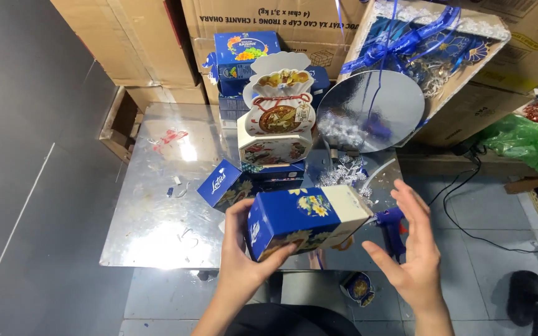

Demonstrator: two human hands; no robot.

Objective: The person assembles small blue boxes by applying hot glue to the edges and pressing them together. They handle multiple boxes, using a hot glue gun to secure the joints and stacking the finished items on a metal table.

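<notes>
My left hand [244, 258] grips a blue rectangular box [303, 219] with yellow flowers and a white end, holding it tilted above the near edge of a shiny metal table [157, 211]. My right hand [415, 249] is open, fingers spread, a short way right of the box and not touching it. Behind the held box lies a second blue box [225, 183] on the table. Past that one, a white pouch-shaped gift box [277, 124] with red cord and gold decoration stands on blue boxes.
A blue glue gun [393, 225] lies under my right hand. A round silver board [372, 111] and a ribbon-trimmed tray [431, 37] lean against cardboard cartons [250, 18] at the back. Green bag [524, 140], black cable [468, 205] and black slipper [533, 302] sit on the floor at right.
</notes>
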